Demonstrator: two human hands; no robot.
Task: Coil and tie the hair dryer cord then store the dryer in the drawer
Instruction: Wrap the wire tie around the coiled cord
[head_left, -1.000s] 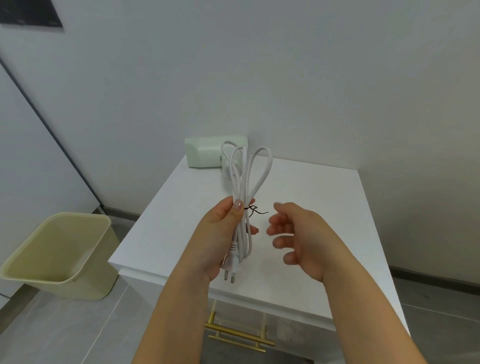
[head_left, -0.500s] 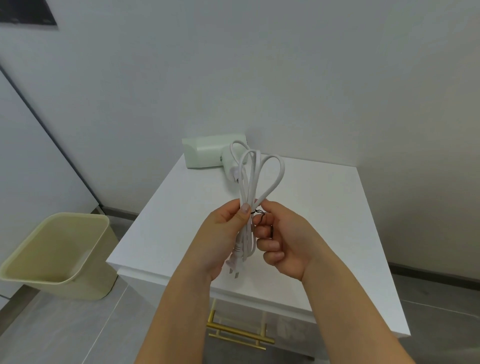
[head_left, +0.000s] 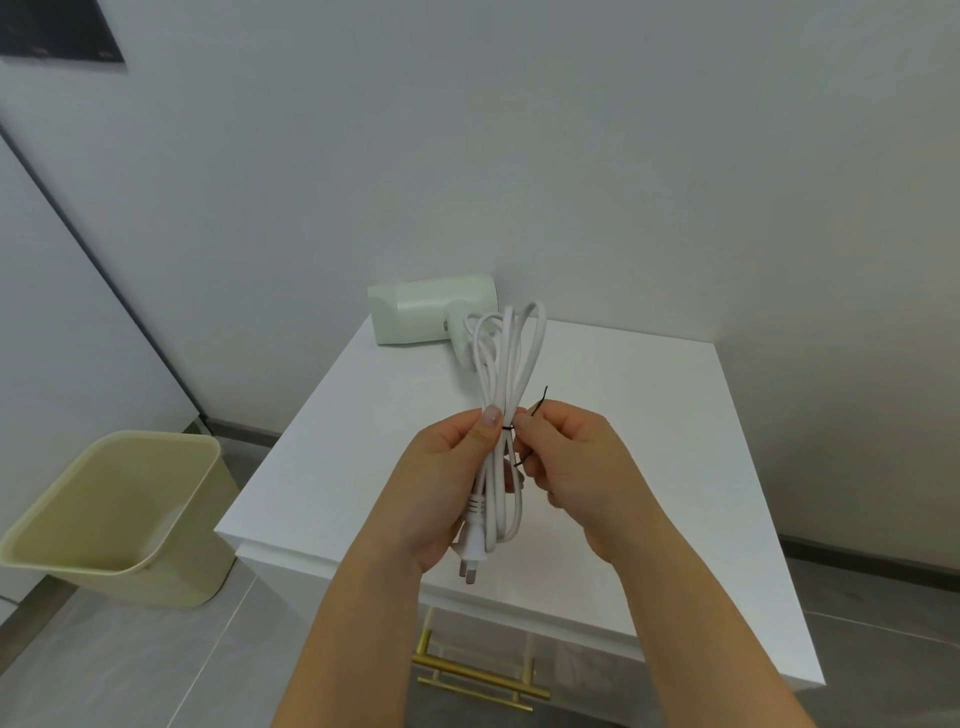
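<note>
The coiled white cord (head_left: 506, 364) is held as one long, narrow bundle. Its long axis runs up and away from the person, with the looped ends pointing toward the wall and the plug (head_left: 472, 551) pointing down toward the near edge of the table (head_left: 649, 415). There is one bundle, one plug with two pins showing, and one thin black twist tie (head_left: 537, 402) around the bundle's middle.

The left hand (head_left: 447, 483) grips the bundle, fingers curled behind it and thumb pressed on the front just beside the tie. The right hand (head_left: 571, 467), on the bundle's other side, pinches the tie between fingertips, and one tie end sticks up above them.

The single pale green hair dryer (head_left: 431, 314) lies on its side at the table's far edge, behind the loops. A drawer with a gold handle (head_left: 478, 675) sits below the tabletop, and one beige waste bin (head_left: 104, 519) stands on the floor to the left.
</note>
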